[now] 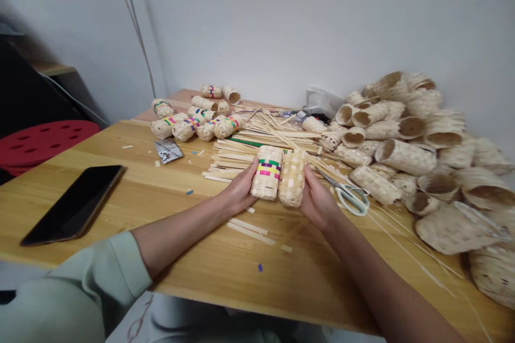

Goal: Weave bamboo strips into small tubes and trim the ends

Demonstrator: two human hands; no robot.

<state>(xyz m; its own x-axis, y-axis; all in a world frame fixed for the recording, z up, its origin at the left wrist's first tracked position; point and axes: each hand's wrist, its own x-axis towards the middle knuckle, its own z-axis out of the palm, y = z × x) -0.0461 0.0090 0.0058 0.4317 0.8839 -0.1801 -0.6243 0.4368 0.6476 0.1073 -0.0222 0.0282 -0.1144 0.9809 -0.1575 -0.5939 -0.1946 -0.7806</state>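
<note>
Fingers [251, 173] clasp striped woven tube [267, 174], plain bamboo tube [293, 179]

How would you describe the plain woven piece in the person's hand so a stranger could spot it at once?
On the wooden table, find the loose bamboo strips in front of the person. The right hand holds a small woven bamboo piece, right beside one in the left hand. Unlike that colour-banded neighbour, it has no stripes.
</note>
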